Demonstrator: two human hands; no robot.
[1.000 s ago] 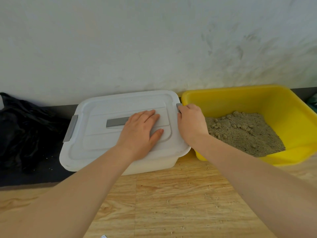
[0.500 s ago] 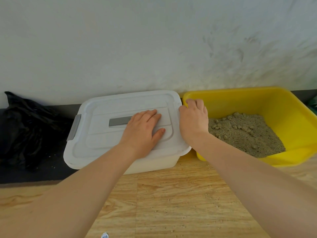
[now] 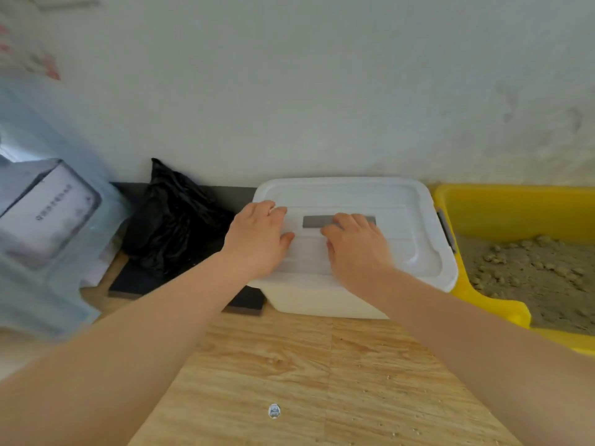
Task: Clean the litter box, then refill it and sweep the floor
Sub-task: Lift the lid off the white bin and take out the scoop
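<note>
Both hands lie flat on the white bin's lid (image 3: 354, 201): left hand (image 3: 257, 239) beside the grey handle (image 3: 338, 221), right hand (image 3: 357, 249) touching it, gripping nothing. The litter box (image 3: 483, 207) sits just right. The remaining latch likely needs releasing; lifting evenly avoids spills.

Both hands are laid on the lid (image 3: 370, 201) of the storage box (image 3: 322, 300): the left hand (image 3: 257, 239) at its left end, the right hand (image 3: 357, 249) beside it. The litter box (image 3: 483, 207) is placed right of the hands, the bag (image 3: 174, 220) left, the wall (image 3: 322, 91) beyond.
</note>
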